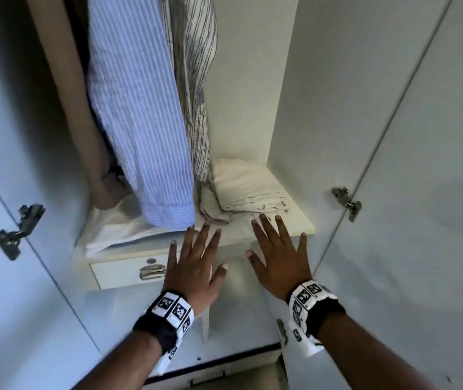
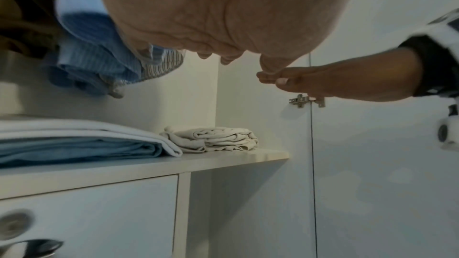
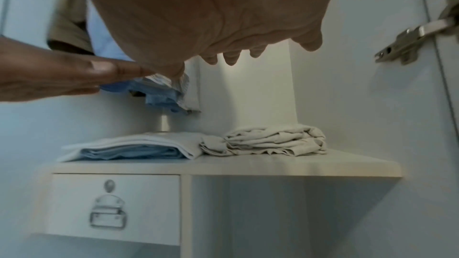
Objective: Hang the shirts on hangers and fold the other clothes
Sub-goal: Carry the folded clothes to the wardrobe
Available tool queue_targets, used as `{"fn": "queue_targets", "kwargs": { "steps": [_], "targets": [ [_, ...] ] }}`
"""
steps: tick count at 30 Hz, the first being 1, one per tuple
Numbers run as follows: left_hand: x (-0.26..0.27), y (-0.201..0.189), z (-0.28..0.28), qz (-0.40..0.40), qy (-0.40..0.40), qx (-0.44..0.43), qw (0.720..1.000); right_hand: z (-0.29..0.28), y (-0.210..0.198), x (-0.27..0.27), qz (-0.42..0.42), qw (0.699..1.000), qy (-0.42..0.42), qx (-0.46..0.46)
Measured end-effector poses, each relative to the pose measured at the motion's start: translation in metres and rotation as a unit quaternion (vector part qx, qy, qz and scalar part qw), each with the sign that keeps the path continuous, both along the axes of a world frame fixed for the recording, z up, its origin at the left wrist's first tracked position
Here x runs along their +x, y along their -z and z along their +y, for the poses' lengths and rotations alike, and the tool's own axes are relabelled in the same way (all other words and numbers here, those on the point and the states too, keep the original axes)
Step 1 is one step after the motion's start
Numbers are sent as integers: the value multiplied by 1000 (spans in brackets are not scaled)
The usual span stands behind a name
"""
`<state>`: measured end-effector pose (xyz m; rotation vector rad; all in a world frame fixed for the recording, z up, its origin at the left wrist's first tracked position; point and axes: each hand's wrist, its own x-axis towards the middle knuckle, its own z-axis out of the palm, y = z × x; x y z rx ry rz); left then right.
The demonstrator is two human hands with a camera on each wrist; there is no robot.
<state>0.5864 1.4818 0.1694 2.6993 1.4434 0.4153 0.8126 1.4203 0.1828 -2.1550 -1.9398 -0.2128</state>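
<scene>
My left hand (image 1: 193, 266) and right hand (image 1: 278, 258), fingers spread, hold nothing above the shelf (image 1: 303, 225). Folded clothes (image 1: 245, 190) lie on it; striped shirts (image 1: 140, 108) hang at left.

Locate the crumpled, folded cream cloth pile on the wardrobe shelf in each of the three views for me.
Head: folded cream cloth pile lies at centre, beyond the fingertips of the right hand.
Left wrist: pile at centre, right of the folded blue and white linen.
Right wrist: pile right of centre, on the white shelf.
Shared landmark: the metal door hinge.
</scene>
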Motion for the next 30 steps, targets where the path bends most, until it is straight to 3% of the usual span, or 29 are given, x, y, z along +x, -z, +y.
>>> {"fn": "queue_targets", "kwargs": {
  "steps": [10,15,18,21,24,26,28,29,30],
  "targets": [
    [-86,-37,-132,-1,-64,86,994,-137,-62,-77,-32,998,-23,41],
    [-147,-70,-181,-28,-192,142,971,-197,-95,-76,-63,993,0,98],
    [-193,-92,-218,-124,-287,209,927,-246,-115,-51,-47,982,60,171],
    [-253,-102,-239,-237,-372,275,854,-292,-135,-19,6,962,107,251],
    [-357,-46,-193,-336,-497,204,774,-316,-145,32,67,935,182,297],
    [-408,-4,-154,-381,-540,119,740,-317,-143,71,112,912,240,312],
    [-421,10,-135,-413,-554,126,711,-318,-143,87,170,900,237,324],
    [-416,0,-142,-448,-538,139,700,-317,-146,83,206,892,213,342],
    [-410,-6,-151,-458,-526,141,703,-315,-148,79,238,884,196,353]
  ]
}}
